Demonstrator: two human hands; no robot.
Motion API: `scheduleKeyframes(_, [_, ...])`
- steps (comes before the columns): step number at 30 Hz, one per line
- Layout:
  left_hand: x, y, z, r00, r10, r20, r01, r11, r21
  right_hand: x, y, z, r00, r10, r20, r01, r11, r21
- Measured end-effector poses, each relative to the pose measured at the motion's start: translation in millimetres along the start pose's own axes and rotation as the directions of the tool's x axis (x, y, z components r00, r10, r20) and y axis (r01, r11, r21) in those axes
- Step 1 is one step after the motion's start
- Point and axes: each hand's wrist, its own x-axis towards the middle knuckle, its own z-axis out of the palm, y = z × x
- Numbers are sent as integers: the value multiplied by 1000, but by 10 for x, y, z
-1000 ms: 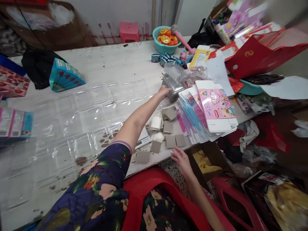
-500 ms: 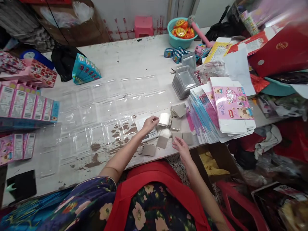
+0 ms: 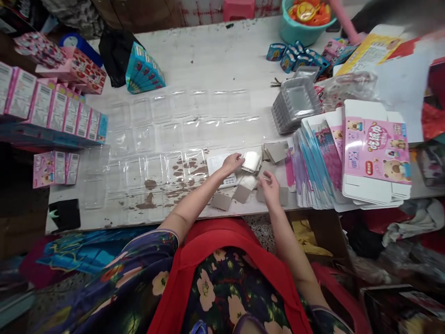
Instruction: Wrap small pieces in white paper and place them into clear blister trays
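My left hand [image 3: 232, 163] reaches over a white digital scale [image 3: 227, 179], its fingertips closed at the left edge of a small stack of pale square pieces [image 3: 251, 161]. To the right of that stack is my right hand [image 3: 270, 186], fingers curled but apart, with nothing visible between them, above grey square cards [image 3: 282, 195]. More grey squares [image 3: 221, 201] lie near the table's front edge, and others [image 3: 276, 151] sit behind my right hand.
Rows of clear plastic trays [image 3: 156, 134] cover the table's left and middle. Flattened pink cartons [image 3: 377, 148] are stacked at the right, beside clear containers [image 3: 297, 99]. Pink boxes [image 3: 45, 102] stand far left; a teal basin [image 3: 302, 31] is at the back.
The view has shifted, so the table sits higher in the picture. My right hand has moved up towards the pale stack. My left hand stays at the stack's left edge.
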Motion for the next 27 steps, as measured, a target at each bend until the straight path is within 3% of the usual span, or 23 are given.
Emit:
scheduleKeyframes(3, [55, -101, -98, 999, 11, -34, -14, 997, -74, 211, -91, 49, 995, -94, 17, 95, 994, -55])
scheduleKeyframes(7, [32, -248, -199, 997, -60, -57, 51, 988, -145, 343, -55, 23, 993, -117, 33, 120, 986, -119])
scheduleKeyframes(12, [40, -149, 62, 999, -47, -6, 45, 985, -164, 450, 39, 34, 980, -197, -1, 185, 921, -343])
scheduleKeyframes(17, [137, -2, 347, 993, -120, 18, 121, 983, -142, 561, 74, 183, 972, -191, 134, 233, 817, -527])
scheduleKeyframes(23, [137, 44, 375, 974, -199, -106, 187, 976, -112, 558, 86, 255, 974, -201, 102, 222, 776, -591])
scheduleKeyframes(27, [64, 88, 381, 959, -258, -114, 241, 960, -140, 559, 96, 228, 974, -199, 110, 227, 803, -551])
